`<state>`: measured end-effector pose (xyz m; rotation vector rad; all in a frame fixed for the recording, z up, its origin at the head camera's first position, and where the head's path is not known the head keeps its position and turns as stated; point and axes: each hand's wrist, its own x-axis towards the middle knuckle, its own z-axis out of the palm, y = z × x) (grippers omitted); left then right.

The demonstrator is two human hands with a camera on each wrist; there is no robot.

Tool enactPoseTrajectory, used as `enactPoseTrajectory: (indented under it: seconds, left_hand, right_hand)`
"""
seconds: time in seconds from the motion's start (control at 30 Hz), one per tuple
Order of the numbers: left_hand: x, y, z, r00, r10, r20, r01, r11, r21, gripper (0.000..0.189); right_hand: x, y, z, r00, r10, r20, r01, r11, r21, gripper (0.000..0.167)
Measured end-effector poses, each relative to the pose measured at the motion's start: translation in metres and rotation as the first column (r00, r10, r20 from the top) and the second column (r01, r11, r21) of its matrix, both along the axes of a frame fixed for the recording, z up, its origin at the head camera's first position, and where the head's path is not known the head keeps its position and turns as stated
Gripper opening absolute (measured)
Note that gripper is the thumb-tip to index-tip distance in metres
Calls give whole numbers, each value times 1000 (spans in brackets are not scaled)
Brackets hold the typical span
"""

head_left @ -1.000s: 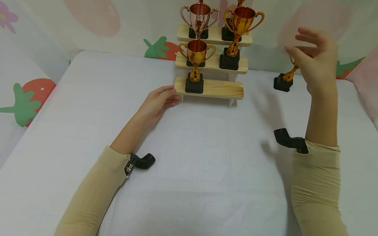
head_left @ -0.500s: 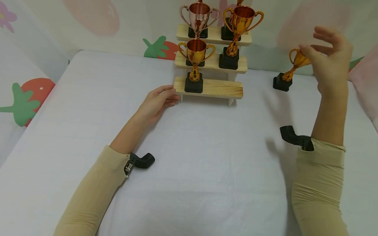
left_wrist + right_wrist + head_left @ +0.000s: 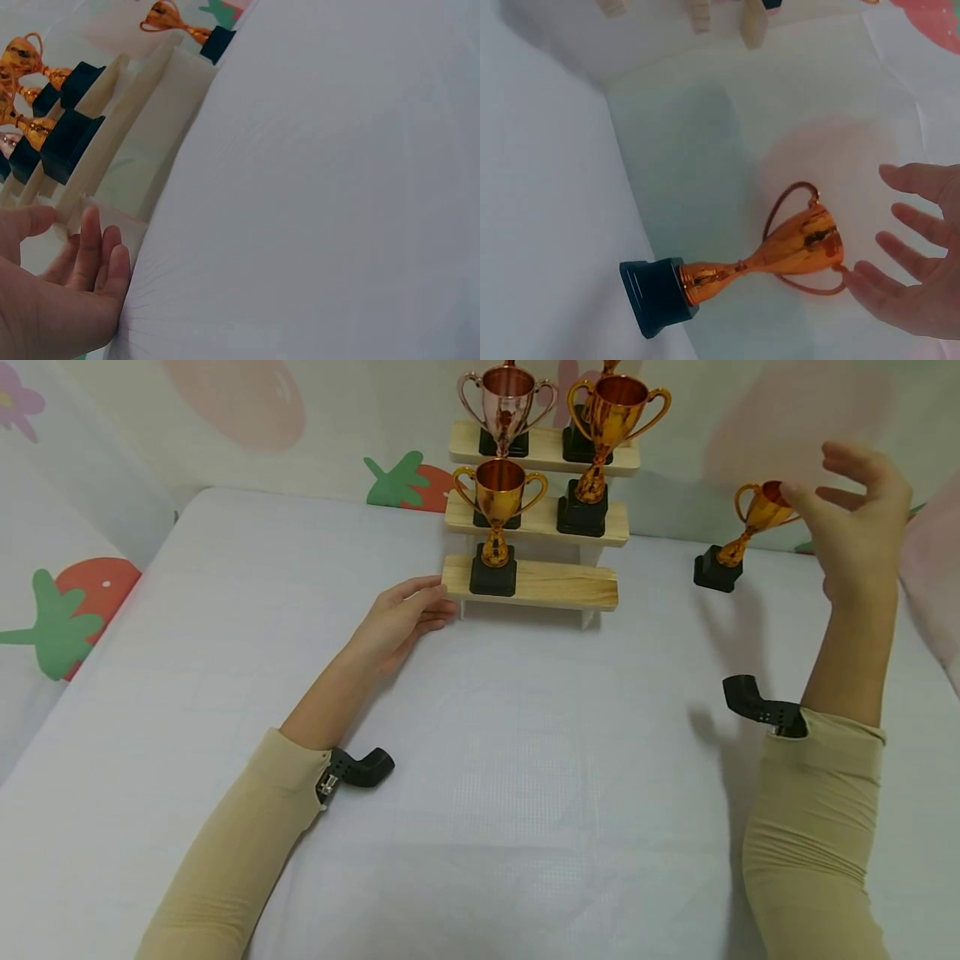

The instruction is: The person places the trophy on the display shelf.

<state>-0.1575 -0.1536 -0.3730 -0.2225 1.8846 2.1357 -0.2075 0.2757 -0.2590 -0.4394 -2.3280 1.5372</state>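
Observation:
My left hand (image 3: 393, 622) holds the left end of the lowest board of a tiered wooden display stand (image 3: 570, 583), thumb above and fingers below in the left wrist view. A gold trophy cup (image 3: 495, 497) on a black base stands on that board's left side. Off to the right, a separate gold trophy cup (image 3: 799, 244) stands upright on the white table. Just right of its rim is my right hand (image 3: 862, 531), raised, with fingers spread and nothing held. In the right wrist view, its fingertips (image 3: 866, 274) lie close to the cup's rim and handle.
A larger gold trophy (image 3: 615, 418) stands on the middle board's right. A rose-coloured trophy (image 3: 506, 402) is on the top board, with others partly hidden behind. The patterned backdrop (image 3: 337, 410) rises behind the white tablecloth (image 3: 480, 760).
My right hand has moved right, away from the separate trophy, uncovering its cup; the trophy stays put. My left hand and the stand have not moved.

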Motion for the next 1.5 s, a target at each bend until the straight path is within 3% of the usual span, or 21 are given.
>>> enactPoseTrajectory:
  seconds: [0.3, 0.77, 1.03, 1.5]
  left_hand:
    - [-1, 0, 0, 1000, -3, 1, 3, 1000, -1, 48]
    - [1, 1, 1, 1000, -3, -4, 3, 1000, 2, 47]
    - [2, 2, 2, 1000, -5, 3, 5, 1000, 0, 48]
    - [2, 0, 1, 1000, -6, -1, 6, 1000, -4, 47]
  right_hand:
    - [-5, 11, -8, 999, 33, 35, -32, 999, -13, 58]
    - [-14, 15, -25, 989, 140, -43, -146, 965, -219, 64]
    - [-15, 17, -31, 990, 130, -47, -138, 947, -291, 66]
    - [-20, 16, -35, 991, 101, -85, -126, 916, -381, 54]
